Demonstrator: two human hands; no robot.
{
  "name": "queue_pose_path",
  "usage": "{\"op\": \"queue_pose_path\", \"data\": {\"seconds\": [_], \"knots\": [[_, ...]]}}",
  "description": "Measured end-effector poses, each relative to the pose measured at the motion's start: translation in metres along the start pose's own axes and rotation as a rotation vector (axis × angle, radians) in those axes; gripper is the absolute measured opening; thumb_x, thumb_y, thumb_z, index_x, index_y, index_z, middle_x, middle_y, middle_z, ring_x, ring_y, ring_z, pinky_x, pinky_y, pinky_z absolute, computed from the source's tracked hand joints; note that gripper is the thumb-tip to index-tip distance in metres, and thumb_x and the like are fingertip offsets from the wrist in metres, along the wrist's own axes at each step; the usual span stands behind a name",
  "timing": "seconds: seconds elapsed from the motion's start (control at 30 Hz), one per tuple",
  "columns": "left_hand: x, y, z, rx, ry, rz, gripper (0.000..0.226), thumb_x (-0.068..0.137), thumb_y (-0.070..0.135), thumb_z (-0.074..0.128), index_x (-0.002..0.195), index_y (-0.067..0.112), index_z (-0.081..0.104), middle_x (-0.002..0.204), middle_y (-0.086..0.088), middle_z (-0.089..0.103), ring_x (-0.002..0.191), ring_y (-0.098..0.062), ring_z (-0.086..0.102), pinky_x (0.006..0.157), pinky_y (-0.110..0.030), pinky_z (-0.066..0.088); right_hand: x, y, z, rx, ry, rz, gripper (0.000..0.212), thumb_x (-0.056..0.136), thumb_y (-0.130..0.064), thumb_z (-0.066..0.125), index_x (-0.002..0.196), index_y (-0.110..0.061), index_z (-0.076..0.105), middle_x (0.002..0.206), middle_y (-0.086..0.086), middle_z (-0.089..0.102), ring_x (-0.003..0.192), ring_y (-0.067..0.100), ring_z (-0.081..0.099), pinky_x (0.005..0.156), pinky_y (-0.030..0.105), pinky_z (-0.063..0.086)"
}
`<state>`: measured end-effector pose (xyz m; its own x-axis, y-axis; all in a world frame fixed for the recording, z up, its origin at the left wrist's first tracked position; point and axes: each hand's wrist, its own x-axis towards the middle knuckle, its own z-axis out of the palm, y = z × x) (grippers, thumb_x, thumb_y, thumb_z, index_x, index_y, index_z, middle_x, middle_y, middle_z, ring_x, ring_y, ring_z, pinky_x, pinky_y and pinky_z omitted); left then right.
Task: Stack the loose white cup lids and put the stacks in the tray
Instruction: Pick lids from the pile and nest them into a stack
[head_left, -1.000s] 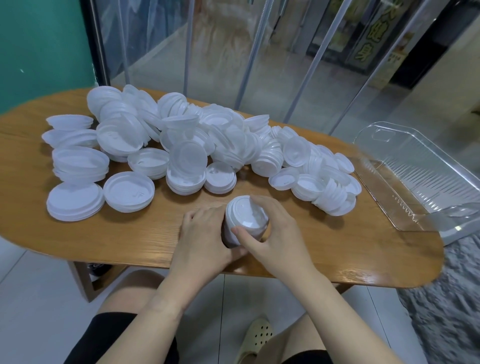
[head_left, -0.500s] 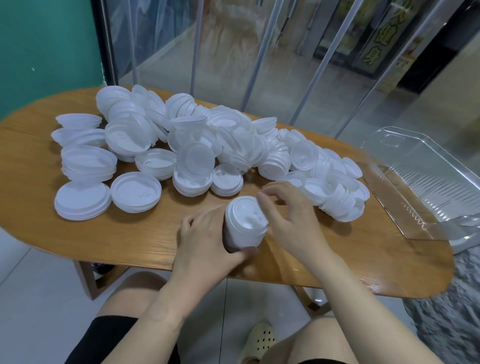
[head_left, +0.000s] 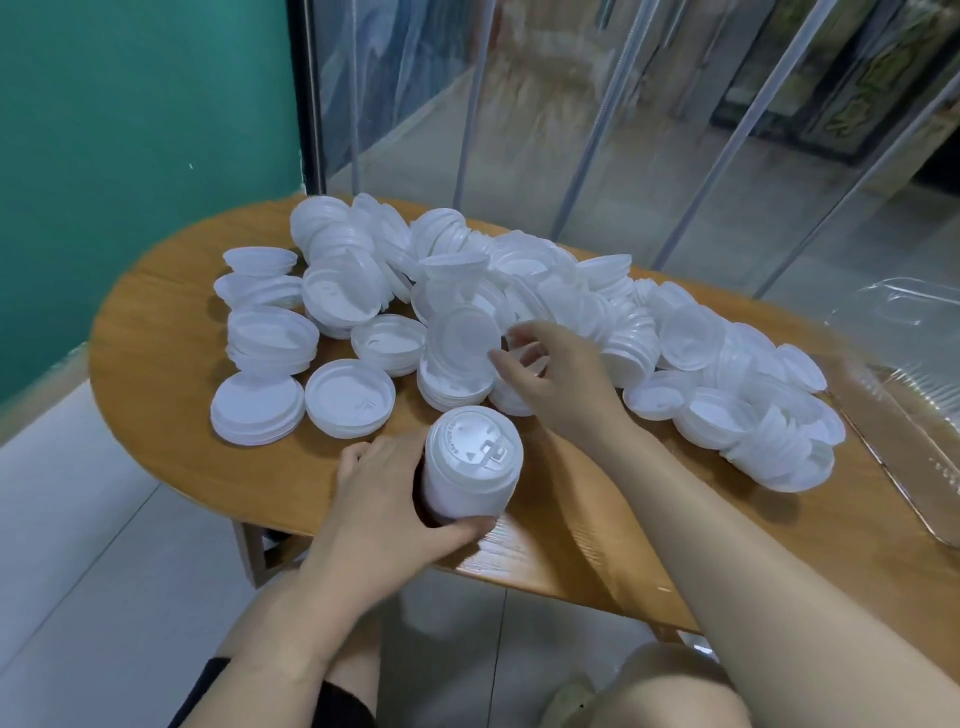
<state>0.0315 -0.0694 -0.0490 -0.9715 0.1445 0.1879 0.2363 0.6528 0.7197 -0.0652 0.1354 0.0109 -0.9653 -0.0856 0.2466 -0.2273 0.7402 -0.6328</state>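
Evidently light and slippery, the stack (head_left: 470, 470) is gripped round its sides by the left hand (head_left: 382, 499); a lid (head_left: 519, 358) is being pinched by the right hand (head_left: 556, 374).

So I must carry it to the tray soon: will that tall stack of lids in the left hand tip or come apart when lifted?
The stack is tall and narrow, so probably tippy. The left hand wraps its side, which should steady it. Thin lids look light.

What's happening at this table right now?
A person is stacking loose white plastic cup lids on the oval wooden table. The left hand holds a tall stack of lids upright; the right hand reaches into the pile. The clear plastic tray, at the right, holds no stack that shows.
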Motion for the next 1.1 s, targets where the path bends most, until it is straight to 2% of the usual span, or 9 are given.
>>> {"op": "queue_pose_path", "data": {"seconds": [0.1,0.23,0.3,0.47,0.6,0.77,0.87,0.97,1.1], "knots": [[0.001,0.000,-0.002,-0.027,0.001,-0.002,0.072,0.063,0.075,0.080,0.124,0.046,0.055,0.109,0.030,0.060,0.116,0.010,0.043,0.104,-0.026,0.027,0.010,-0.008,0.013,0.008,0.030,0.048,0.049,0.090,-0.040,0.077,0.129,-0.013,0.064,0.108,-0.003,0.065,0.077,0.001,0.061,0.079,0.024,0.052],[0.001,0.002,-0.001,-0.048,0.004,-0.016,0.072,0.062,0.073,0.082,0.124,0.048,0.055,0.110,0.030,0.061,0.117,0.014,0.039,0.101,-0.025,0.026,0.020,-0.013,0.023,0.042,0.113,0.111,0.022,0.090,-0.028,0.078,0.103,-0.011,0.071,0.082,-0.004,0.061,0.068,0.007,0.055,0.072,0.025,0.046],[0.001,0.002,-0.001,-0.023,0.004,-0.012,0.074,0.061,0.076,0.080,0.125,0.049,0.054,0.111,0.030,0.061,0.115,0.010,0.044,0.103,-0.025,0.025,0.021,-0.016,0.021,0.091,0.135,0.148,0.013,0.092,-0.022,0.075,0.091,-0.010,0.071,0.072,-0.008,0.056,0.063,0.003,0.053,0.066,0.017,0.040],[0.000,0.005,0.001,0.006,-0.003,0.005,0.073,0.062,0.080,0.077,0.125,0.049,0.054,0.110,0.030,0.061,0.113,0.006,0.046,0.103,-0.026,0.026,-0.001,-0.017,-0.012,0.183,0.279,0.104,0.012,0.095,-0.020,0.070,0.085,-0.017,0.065,0.079,-0.003,0.066,0.069,0.009,0.060,0.062,0.016,0.044],[0.001,0.008,0.003,0.021,-0.014,0.024,0.069,0.063,0.080,0.076,0.121,0.048,0.055,0.104,0.030,0.061,0.110,0.007,0.046,0.102,-0.029,0.030,-0.051,0.013,-0.037,-0.064,0.359,-0.069,0.011,0.090,-0.007,0.071,0.087,-0.012,0.062,0.083,0.001,0.060,0.074,0.019,0.055,0.064,0.030,0.047],[0.004,0.016,0.004,-0.012,-0.032,0.027,0.069,0.063,0.073,0.081,0.123,0.050,0.055,0.103,0.034,0.061,0.106,0.009,0.044,0.097,-0.027,0.027,-0.101,0.065,-0.027,-0.466,0.279,-0.360,0.018,0.078,0.005,0.076,0.093,-0.002,0.068,0.098,0.009,0.065,0.081,0.027,0.061,0.064,0.033,0.050],[0.005,0.020,0.005,-0.023,-0.049,0.016,0.066,0.064,0.066,0.086,0.118,0.054,0.050,0.101,0.035,0.057,0.104,0.021,0.037,0.096,-0.029,0.028,-0.118,0.078,-0.020,-0.421,0.143,-0.340,0.029,0.077,-0.001,0.081,0.104,-0.004,0.069,0.112,0.008,0.066,0.096,0.030,0.065,0.071,0.044,0.057],[0.006,0.021,0.005,-0.037,-0.061,-0.010,0.066,0.064,0.062,0.088,0.117,0.054,0.050,0.099,0.035,0.055,0.105,0.033,0.027,0.097,-0.032,0.030,-0.129,0.079,-0.022,-0.333,0.068,-0.279,0.039,0.083,-0.026,0.084,0.115,-0.009,0.070,0.126,0.004,0.064,0.113,0.022,0.063,0.089,0.036,0.057],[0.007,0.027,0.008,-0.043,-0.079,-0.025,0.067,0.065,0.061,0.088,0.118,0.056,0.047,0.100,0.038,0.051,0.106,0.036,0.023,0.097,-0.033,0.032,-0.133,0.076,-0.024,-0.260,0.065,-0.183,0.056,0.087,-0.059,0.070,0.120,-0.014,0.070,0.133,0.002,0.060,0.123,0.015,0.057,0.099,0.029,0.049]]}}
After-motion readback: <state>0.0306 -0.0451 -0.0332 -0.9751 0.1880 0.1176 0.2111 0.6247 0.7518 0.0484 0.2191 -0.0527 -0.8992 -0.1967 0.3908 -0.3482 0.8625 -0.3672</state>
